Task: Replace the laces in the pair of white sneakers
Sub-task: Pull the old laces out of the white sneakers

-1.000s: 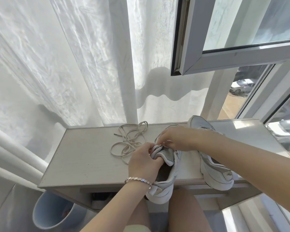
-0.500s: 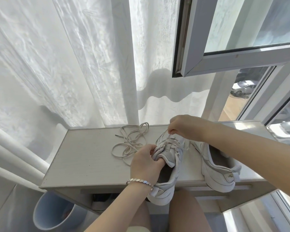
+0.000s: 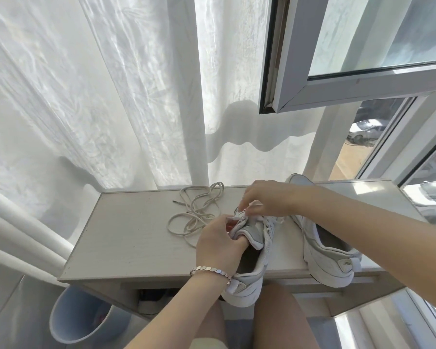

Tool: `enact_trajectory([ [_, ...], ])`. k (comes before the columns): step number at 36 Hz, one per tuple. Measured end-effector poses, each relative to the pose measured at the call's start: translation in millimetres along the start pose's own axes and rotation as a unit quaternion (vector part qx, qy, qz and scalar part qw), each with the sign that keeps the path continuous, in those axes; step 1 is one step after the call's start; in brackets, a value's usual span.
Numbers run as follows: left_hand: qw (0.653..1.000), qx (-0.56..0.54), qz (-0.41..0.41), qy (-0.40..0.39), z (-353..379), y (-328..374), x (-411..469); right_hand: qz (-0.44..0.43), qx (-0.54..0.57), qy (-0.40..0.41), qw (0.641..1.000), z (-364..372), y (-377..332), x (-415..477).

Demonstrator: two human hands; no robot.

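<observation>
**Currently: both hands on the near sneaker, at the top of its lacing**

Clock directions are on the desk top; 12 is toward the curtain, 6 toward me.

- Left hand point(image 3: 219, 245): fingers curled round the grey tongue and collar of the white-and-grey near sneaker point(image 3: 261, 250), a firm grip. There is a silver link bracelet point(image 3: 209, 270) on that wrist.
- Right hand point(image 3: 267, 200): comes in from 3 o'clock, fingertips narrowed to a pinch on the near sneaker's upper by the top eyelets. Whether lace or flap sits between them, I cannot tell.
- Near sneaker: on the pale wood-grain desk point(image 3: 126, 238), toe toward 12. The heel hangs over the front edge at 6, above my knees. A white lace shows through its right-hand eyelets.
- Second white sneaker point(image 3: 325, 250): at 3 o'clock of the near one, just beside it. Same heading, heel also over the front edge, and my right forearm crosses over its middle.
- Loose beige cord lace point(image 3: 196, 210): lies in a slack tangle at 10 o'clock of the near sneaker, close to my left knuckles. One dark tip points toward 9.
- Pale blue round bin point(image 3: 78, 321): on the floor below the desk's 7 o'clock corner.
- Sheer white curtain point(image 3: 111, 96): hangs behind the desk at 12.
- Grey-framed window sash point(image 3: 337, 84): stands open at 1 o'clock, with parked cars visible outside past it.
</observation>
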State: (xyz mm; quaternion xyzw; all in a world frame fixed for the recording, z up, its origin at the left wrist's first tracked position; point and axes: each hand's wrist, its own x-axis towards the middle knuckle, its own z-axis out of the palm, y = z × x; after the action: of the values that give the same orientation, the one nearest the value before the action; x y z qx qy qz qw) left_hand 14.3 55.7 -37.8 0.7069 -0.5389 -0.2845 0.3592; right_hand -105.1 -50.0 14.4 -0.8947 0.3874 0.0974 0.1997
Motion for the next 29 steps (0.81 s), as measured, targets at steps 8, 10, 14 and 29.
enact_trajectory([
  [8,1.0,0.003,0.007,-0.001,-1,1,-2,-0.001,-0.029,0.057,0.998,6,1,3],
  [10,1.0,0.006,0.012,-0.001,-1,0,-1,0.017,-0.027,0.074,0.997,10,1,4],
  [14,1.0,0.021,0.011,0.006,0,0,-1,0.074,-0.063,0.092,0.991,14,2,7],
  [29,1.0,0.004,-0.001,0.02,0,-3,-4,0.17,0.031,0.127,0.977,-4,40,-5],
])
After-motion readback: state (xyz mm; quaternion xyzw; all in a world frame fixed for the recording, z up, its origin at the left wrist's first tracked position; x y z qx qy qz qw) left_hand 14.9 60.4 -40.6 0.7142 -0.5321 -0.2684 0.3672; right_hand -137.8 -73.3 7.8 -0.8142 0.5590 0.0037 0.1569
